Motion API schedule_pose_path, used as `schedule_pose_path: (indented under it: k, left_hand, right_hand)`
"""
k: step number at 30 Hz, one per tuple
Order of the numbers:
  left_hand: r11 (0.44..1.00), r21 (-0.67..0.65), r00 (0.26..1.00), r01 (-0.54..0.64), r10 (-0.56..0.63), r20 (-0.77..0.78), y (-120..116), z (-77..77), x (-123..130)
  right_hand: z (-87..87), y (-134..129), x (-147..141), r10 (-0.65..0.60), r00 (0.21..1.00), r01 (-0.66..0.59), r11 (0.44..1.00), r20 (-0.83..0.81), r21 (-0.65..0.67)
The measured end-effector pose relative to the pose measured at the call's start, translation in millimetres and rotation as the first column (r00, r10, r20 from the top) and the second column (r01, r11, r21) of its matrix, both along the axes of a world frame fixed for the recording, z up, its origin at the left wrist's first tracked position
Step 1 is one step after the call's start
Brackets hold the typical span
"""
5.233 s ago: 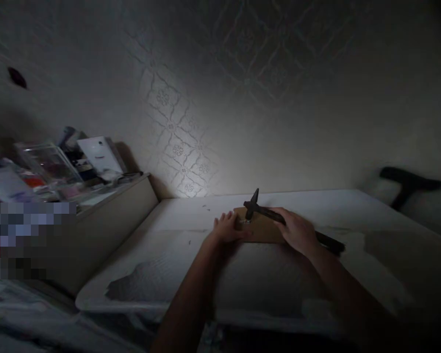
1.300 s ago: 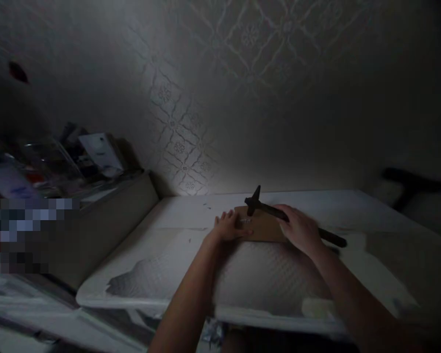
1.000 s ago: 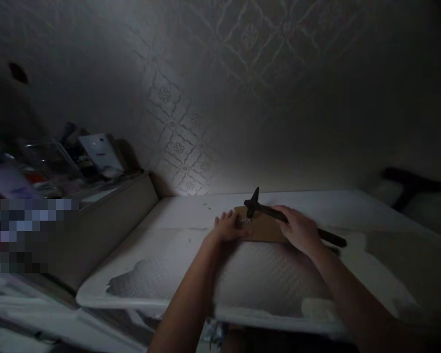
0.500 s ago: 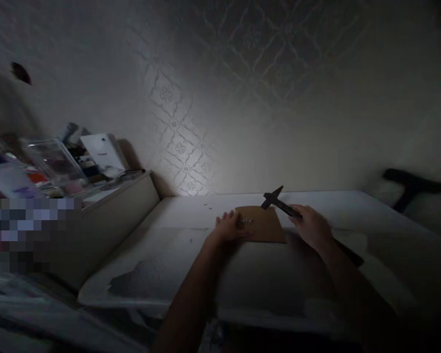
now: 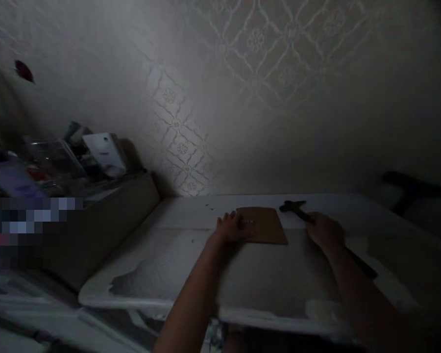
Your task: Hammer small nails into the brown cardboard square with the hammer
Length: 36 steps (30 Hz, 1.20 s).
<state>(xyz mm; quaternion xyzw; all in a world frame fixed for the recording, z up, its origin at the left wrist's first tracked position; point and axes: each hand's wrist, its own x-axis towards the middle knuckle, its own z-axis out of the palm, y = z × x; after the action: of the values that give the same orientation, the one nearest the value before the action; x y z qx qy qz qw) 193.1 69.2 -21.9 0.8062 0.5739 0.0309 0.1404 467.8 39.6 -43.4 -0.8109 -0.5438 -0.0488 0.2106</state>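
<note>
The right hand [image 5: 326, 233] grips a dark, taper-headed hammer [image 5: 300, 213]; an off-target swing could strike the left hand [image 5: 228, 228], spread on a flat brown cardboard piece [image 5: 267, 228].

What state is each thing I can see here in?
Cardboard: lying on the table.
Pale bits on cardboard: too blurred to tell.
Hammer: held, head right of the cardboard.
Left grip: resting on the cardboard.
Right grip: closed around the hammer.
Table: surface patchy.
White box: standing on the cabinet.

hammer [image 5: 299, 213] moved off cardboard [image 5: 267, 225], right hand [image 5: 325, 233] farther right
</note>
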Motion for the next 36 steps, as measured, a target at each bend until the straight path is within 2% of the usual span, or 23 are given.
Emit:
schedule_pose_path:
  k: [4,7,10,13,16,19,22,26,28,30,31,32,34,36]
  left_hand:
    - [0.998,0.055,0.998,-0.019,0.015,0.069,-2,0.0,-1]
    - [0.991,0.109,0.989,-0.079,0.064,0.136,-1,-0.4,-2]
    - [0.955,0.18,0.968,-0.237,0.215,0.132,2,-1.2,-5]
    - [0.875,0.253,0.911,-0.412,0.399,0.101,7,-3.3,-10]
    - [0.826,0.231,0.857,-0.513,0.508,0.086,11,-6.5,-17]
    - [0.823,0.198,0.845,-0.533,0.531,0.068,13,-9.1,-21]
    - [0.839,0.208,0.862,-0.502,0.505,0.045,13,-9.9,-23]
    - [0.855,0.209,0.878,-0.474,0.477,0.042,14,-9.7,-24]
    - [0.846,0.24,0.877,-0.475,0.478,0.05,15,-9.9,-25]
    - [0.83,0.28,0.87,-0.483,0.49,0.051,16,-10.2,-25]
    - [0.822,0.295,0.867,-0.488,0.497,0.049,17,-10.3,-26]
    - [0.815,0.308,0.864,-0.491,0.502,0.05,18,-10.2,-26]
    - [0.805,0.319,0.858,-0.501,0.51,0.062,18,-9.5,-27]
    - [0.798,0.322,0.855,-0.509,0.513,0.077,18,-8.0,-28]
  right_hand:
    - [-4.4,2,2,0.037,0.999,-0.037,0.999,0.005,0.01]
    - [-4.8,1,2,0.05,0.999,-0.05,0.998,-0.001,0.039]
    - [-3.6,0,1,0.052,0.999,-0.052,0.997,0.0,0.06]
    - [-2.0,-1,0,0.036,0.999,-0.036,0.999,-0.01,0.038]
    - [-0.9,-1,-1,0.028,1.0,-0.028,0.999,-0.009,0.017]
    - [-1.1,-2,-1,0.025,1.0,-0.025,1.0,-0.006,0.005]
    - [-1.5,-3,-2,0.021,1.0,-0.021,1.0,0.009,0.021]
    - [0.3,-1,-4,0.003,0.998,-0.012,0.986,0.056,0.167]
    - [1.2,1,-11,0.075,0.996,-0.085,0.961,0.049,0.264]
    - [0.1,4,-23,0.27,0.962,-0.27,0.906,0.048,0.327]
    - [-1.6,5,-31,0.392,0.919,-0.386,0.858,0.053,0.338]
    - [-4.1,6,-39,0.504,0.861,-0.494,0.802,0.064,0.336]
    - [-10.8,6,-53,0.622,0.78,-0.607,0.729,0.062,0.316]
    - [-17.7,6,-63,0.662,0.748,-0.651,0.719,0.045,0.243]
